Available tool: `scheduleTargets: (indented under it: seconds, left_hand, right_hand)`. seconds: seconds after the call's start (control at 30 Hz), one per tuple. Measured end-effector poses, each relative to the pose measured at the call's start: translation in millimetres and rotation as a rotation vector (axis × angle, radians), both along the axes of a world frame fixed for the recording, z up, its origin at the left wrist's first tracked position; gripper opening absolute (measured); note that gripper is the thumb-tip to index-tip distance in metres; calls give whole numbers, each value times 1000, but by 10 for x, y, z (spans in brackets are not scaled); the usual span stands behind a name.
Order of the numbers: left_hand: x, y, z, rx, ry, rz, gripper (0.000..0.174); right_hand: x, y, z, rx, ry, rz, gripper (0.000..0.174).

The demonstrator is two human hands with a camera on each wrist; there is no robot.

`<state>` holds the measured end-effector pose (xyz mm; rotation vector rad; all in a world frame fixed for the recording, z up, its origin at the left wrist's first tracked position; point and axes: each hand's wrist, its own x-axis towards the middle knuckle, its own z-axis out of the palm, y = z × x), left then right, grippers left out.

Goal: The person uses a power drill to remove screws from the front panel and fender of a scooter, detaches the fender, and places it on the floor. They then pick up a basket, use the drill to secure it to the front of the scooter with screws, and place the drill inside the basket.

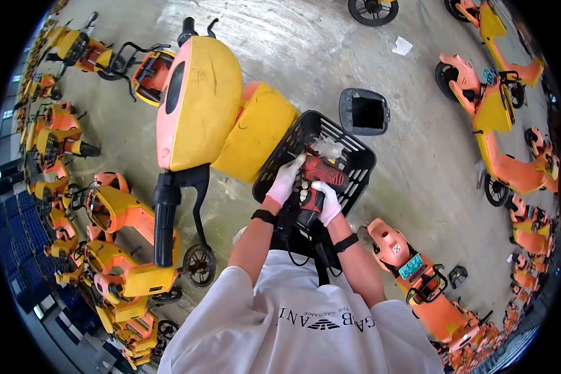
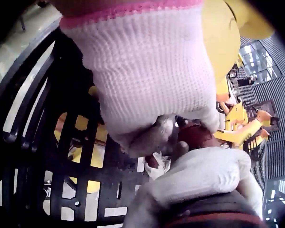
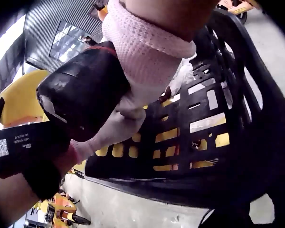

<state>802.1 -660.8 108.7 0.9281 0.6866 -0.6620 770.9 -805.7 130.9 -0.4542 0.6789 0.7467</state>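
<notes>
A red and black power drill [image 1: 321, 174] is held over a black basket [image 1: 369, 163]. The right hand [image 1: 328, 202], in a whitish glove with pink at the wrist, grips its handle; the drill's black base [image 3: 85, 85] shows large in the right wrist view. At the drill's front end, the gloved left hand [image 1: 285, 181] has its fingers curled and pinching; its fingertips are partly hidden. In the left wrist view, the left hand [image 2: 147, 71] lies above the right hand [image 2: 199, 175], close to the red drill body [image 2: 197, 136]. Clear crumpled plastic [image 1: 327, 148] lies in the basket.
A yellow and pink scooter front [image 1: 206, 103] with a black handlebar grip [image 1: 166, 218] stands left of the basket. A black lid-like tray [image 1: 364, 128] lies on the floor beyond. Rows of scooters line both sides; one [image 1: 411, 268] stands near the right elbow.
</notes>
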Motion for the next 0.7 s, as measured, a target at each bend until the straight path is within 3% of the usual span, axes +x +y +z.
scheduleTargets:
  seconds: [0.17, 0.3, 0.7]
  left_hand:
    - [-6, 60, 14, 42, -65, 59, 32]
    - [26, 132, -12, 13, -46, 18, 33]
    - [83, 219, -174, -45, -123, -82, 33]
  right_hand:
    - [-107, 115, -26, -55, 53, -42, 24]
    - [-142, 227, 11, -73, -111, -86, 30]
    - [-54, 168, 53, -45, -93, -88, 33]
